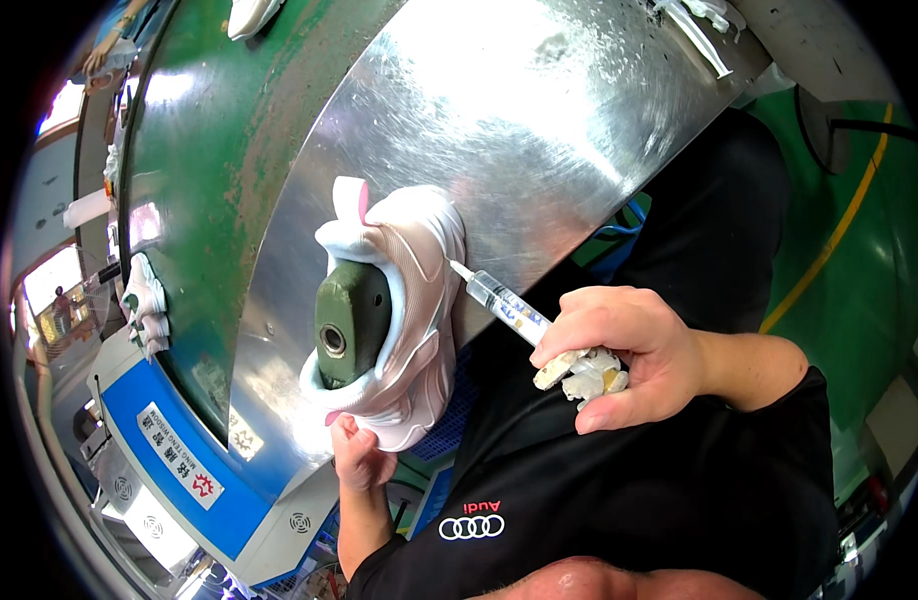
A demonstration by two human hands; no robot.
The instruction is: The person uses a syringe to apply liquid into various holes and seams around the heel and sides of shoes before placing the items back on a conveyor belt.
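A pale pink and white sneaker [419,290] lies on the metal table, with a dark green shoe last [354,318] filling its opening. My left hand [361,455] grips the sneaker at its heel end; part of the fingers is hidden under the shoe. In my right hand [629,355] is a clear syringe [506,306], its narrow tip at the side of the sneaker's upper. Crusty whitish lumps [591,378] cover the syringe's back end between my fingers and thumb. Whether the tip touches the shoe, I cannot tell.
The shiny metal table [459,110] runs to the upper right, where white tools [694,35] lie. Beyond its far edge is a green conveyor belt [219,170] carrying another sneaker [251,15]. More shoes [146,305] sit by a blue and white machine [194,460] at left.
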